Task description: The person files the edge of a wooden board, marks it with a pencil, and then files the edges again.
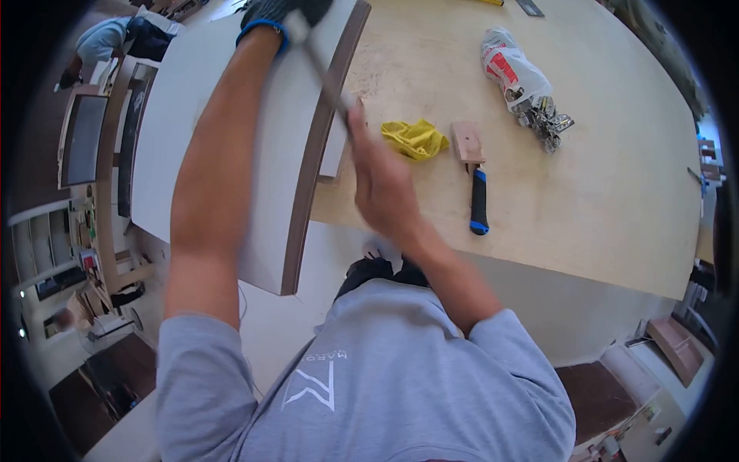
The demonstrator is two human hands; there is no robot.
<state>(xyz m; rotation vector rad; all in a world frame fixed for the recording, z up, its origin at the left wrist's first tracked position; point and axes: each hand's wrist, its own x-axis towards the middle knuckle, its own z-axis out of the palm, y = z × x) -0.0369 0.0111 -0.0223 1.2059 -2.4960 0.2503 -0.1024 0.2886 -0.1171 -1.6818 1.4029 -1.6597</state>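
Note:
A white panel [285, 154] with a dark brown edge [317, 154] lies in front of me, overhanging the table's near side. My left hand [289, 11], in a dark glove with a blue cuff, is over the panel's far part; the frame's top cuts it off and its fingers are hidden. My bare right hand [385, 181] is closed around a long thin grey bar-shaped tool [319, 65], blurred by motion. The tool slants across the brown edge, and its pale far end overlaps the left glove in this view.
On the wooden table [600, 200] lie a yellow cloth [416, 140], a blue-and-black handled tool [479, 202] with a wooden block [466, 142], and a plastic bag [516, 73] spilling metal hardware [546, 123]. Another person [108, 38] bends over at the far left.

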